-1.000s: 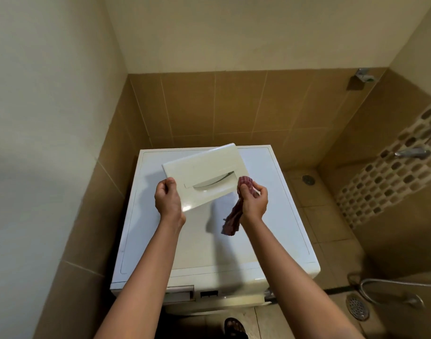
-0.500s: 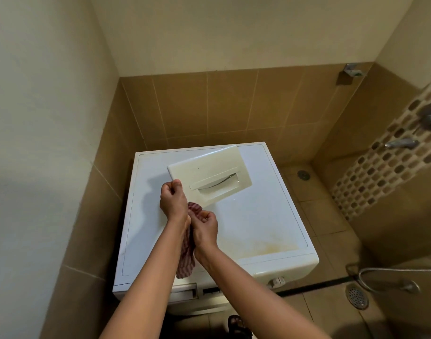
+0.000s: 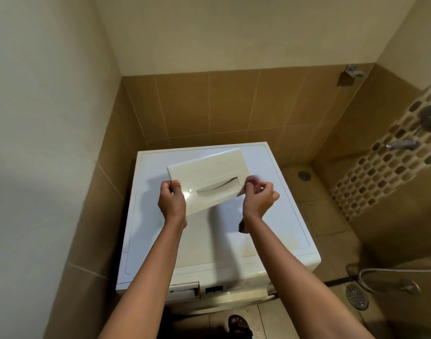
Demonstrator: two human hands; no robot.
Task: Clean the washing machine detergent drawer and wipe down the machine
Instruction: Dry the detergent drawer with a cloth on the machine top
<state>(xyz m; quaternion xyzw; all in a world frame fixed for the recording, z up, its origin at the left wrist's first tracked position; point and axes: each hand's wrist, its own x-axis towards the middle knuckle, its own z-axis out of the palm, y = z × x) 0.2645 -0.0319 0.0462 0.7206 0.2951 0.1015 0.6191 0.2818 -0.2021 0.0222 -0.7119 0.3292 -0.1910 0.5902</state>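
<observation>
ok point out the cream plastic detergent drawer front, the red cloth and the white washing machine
cream plastic detergent drawer front (image 3: 209, 172): head view, face above handle recess
red cloth (image 3: 243, 227): head view, dangling lower end
white washing machine (image 3: 280, 211): head view, bare top panel

Floor drain (image 3: 356, 296), wall tap (image 3: 403, 144).

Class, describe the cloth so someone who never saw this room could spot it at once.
Find the white washing machine in the tiled corner. Above its top, the right hand holds a cloth beside the cream drawer. It is the only reddish, limp thing there.
</observation>
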